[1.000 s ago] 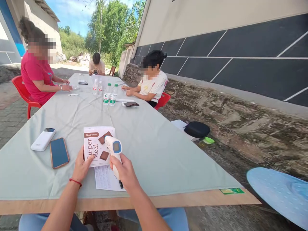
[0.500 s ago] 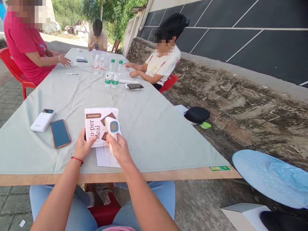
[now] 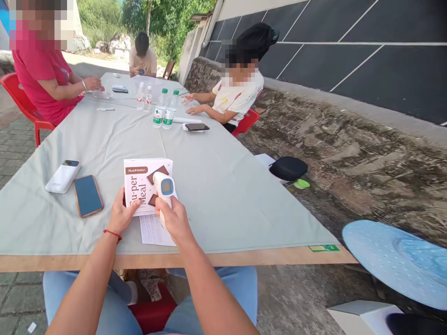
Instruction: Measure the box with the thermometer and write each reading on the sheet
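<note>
My left hand (image 3: 123, 211) grips the lower left side of a white box (image 3: 134, 186) printed with brown chocolate pictures and lettering, its thumb across the front. My right hand (image 3: 174, 218) is wrapped round the handle of a white infrared thermometer (image 3: 163, 179) with a blue-rimmed grey screen facing me. The thermometer's head overlaps the right part of the box; whether they touch I cannot tell. Beneath both lies a printed paper sheet (image 3: 152, 232), partly covered by the box and my right hand.
Left of the box lie a phone (image 3: 88, 195) and a white power bank (image 3: 63, 177). Water bottles (image 3: 159, 109) stand farther up the cloth-covered table (image 3: 226, 200). Another phone (image 3: 197, 126) lies right of them. Several people sit around the table. A blue hat (image 3: 394, 260) is at the right.
Both hands keep their hold on the box and thermometer. The whole view has shifted slightly, and the person in pink has raised a hand a little.
</note>
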Tool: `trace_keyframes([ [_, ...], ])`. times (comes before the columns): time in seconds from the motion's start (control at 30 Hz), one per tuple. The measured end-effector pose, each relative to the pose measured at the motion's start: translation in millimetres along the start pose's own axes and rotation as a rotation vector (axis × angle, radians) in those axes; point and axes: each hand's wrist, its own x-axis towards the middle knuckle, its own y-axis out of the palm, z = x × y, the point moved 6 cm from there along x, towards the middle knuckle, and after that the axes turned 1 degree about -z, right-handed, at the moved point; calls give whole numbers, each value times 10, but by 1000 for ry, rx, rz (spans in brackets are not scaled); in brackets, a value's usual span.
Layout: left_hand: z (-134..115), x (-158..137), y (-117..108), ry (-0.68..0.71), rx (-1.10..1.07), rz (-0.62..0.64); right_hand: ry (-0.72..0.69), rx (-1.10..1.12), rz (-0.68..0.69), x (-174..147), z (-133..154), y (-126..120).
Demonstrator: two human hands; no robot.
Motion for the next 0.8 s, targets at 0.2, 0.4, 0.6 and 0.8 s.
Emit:
trace_keyframes([
  [0.2, 7, -5, -3, -2, -14, 1, -7, -21, -12, 12, -30, -2],
  [0.4, 20, -13, -4, -21, 9, -4, 11, -19, -16, 1, -49, 20],
  [0.6, 57, -8, -47, -23, 141, -15, -3, 59, -8, 28, -58, 25],
  [0.8, 91, 31, -84, -61, 198, 1, -16, 90, 2, 21, -30, -14],
])
